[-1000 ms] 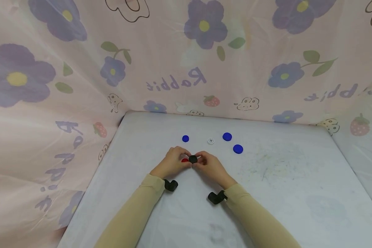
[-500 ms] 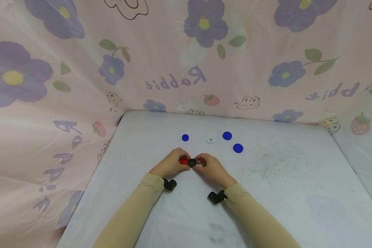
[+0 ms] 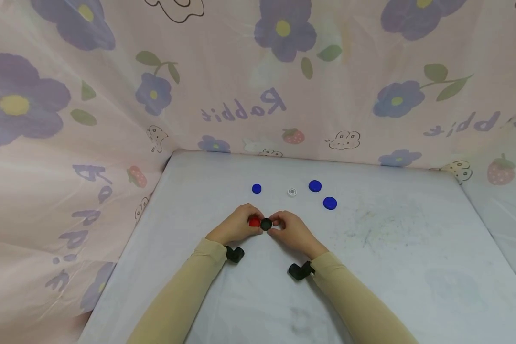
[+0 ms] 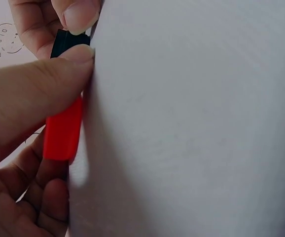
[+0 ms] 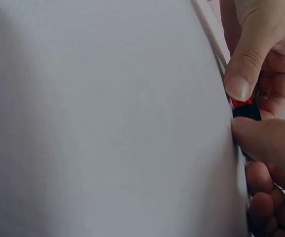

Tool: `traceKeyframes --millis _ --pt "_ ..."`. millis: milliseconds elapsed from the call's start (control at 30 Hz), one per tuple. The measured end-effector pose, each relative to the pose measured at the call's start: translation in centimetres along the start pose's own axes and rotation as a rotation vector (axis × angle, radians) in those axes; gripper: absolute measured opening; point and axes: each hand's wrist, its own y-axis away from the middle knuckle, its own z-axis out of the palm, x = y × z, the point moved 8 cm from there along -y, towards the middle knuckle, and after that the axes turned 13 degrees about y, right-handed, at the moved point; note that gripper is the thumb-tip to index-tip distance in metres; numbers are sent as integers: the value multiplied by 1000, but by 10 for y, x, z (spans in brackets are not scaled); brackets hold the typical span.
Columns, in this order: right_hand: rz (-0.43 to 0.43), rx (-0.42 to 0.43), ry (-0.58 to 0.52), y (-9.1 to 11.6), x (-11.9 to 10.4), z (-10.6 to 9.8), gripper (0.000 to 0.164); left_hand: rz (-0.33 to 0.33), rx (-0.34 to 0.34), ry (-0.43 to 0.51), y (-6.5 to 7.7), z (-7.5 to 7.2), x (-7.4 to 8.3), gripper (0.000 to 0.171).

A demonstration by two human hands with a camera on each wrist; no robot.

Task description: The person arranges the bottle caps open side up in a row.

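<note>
In the head view my left hand and right hand meet fingertip to fingertip over the table. A black round cap lies between them, side by side with a red cap. The left fingers curl round the red cap, and the left thumb crosses the place where red and black meet in the left wrist view. That thumb hides part of both caps. My right thumb and fingers pinch the black cap from the other side. Whether the two caps are joined cannot be seen.
Beyond the hands lie a small blue cap, a small white cap and two larger blue caps, one farther back and one nearer. The white table meets a flowered curtain at its back and sides.
The black cap and both hands have shifted slightly, with the black cap a little nearer to me and more of the red cap showing. The loose caps keep their places on the table.
</note>
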Motion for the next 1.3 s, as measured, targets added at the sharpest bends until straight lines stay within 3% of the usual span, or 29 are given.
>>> traceKeyframes --millis 367,533,700,833,933,1067,1300 --pt "1 -13 -14 0 0 1 28 -41 2 28 0 0 -6 30" --pt "7 -58 -45 1 3 -5 34 -77 11 84 2 -8 -12 41" --pt "30 -38 -81 -8 11 -18 43 -115 131 219 2 -37 -22 47" --pt "68 8 -130 -22 15 -23 51 -102 243 330 -8 -59 -29 44" --pt "87 30 -199 -35 13 -22 54 -91 285 347 -20 -68 -33 45" --pt "98 48 -257 -55 9 -17 55 -79 264 333 -36 -69 -36 49" --pt "104 11 -205 -81 6 -11 55 -128 171 258 -56 -64 -53 54"
